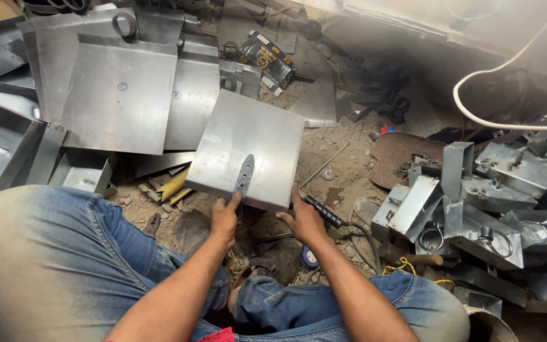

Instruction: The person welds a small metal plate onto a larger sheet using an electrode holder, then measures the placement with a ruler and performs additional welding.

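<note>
A square sheet-metal plate (248, 142) with folded edges lies tilted on the dirt floor in front of me. A narrow flat metal strip (244, 177) with several holes rests on the plate's near half. My left hand (224, 218) pinches the near end of that strip at the plate's front edge. My right hand (304, 218) holds the plate's near right corner, with a black ridged tool handle (324, 212) lying against it.
Stacked metal plates with rivets (118, 95) lie at the left. A heap of small metal brackets and ring handles (482, 202) is at the right. A white cable (476, 117) curves at the upper right. My knees in blue jeans (52, 253) fill the foreground.
</note>
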